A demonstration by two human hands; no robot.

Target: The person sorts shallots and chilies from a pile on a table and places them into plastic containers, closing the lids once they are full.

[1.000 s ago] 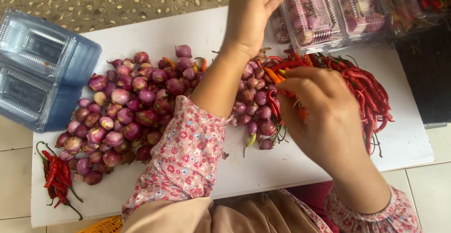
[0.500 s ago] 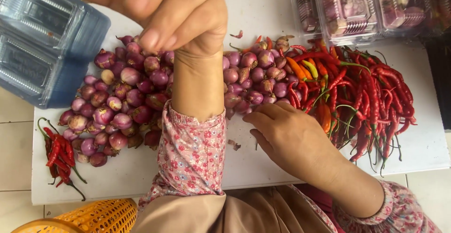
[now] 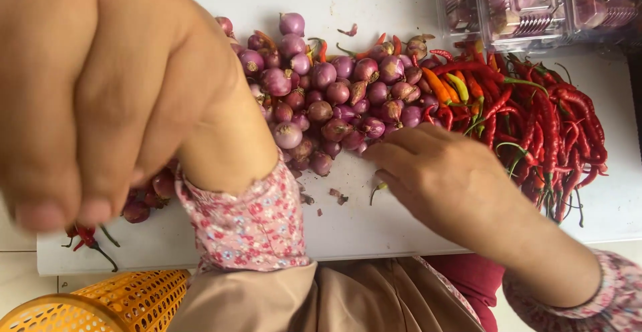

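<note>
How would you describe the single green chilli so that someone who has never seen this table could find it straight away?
Start at the white board and go to the big heap of red chillies on its right side. At that heap's left edge, next to the purple shallots, lies the green chilli, beside an orange chilli. It is the only yellow-green pod among red ones.

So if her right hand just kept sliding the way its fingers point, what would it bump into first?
Probably the pile of small purple-red shallots: the right hand lies on the white board, fingertips at the pile's near edge.
</note>
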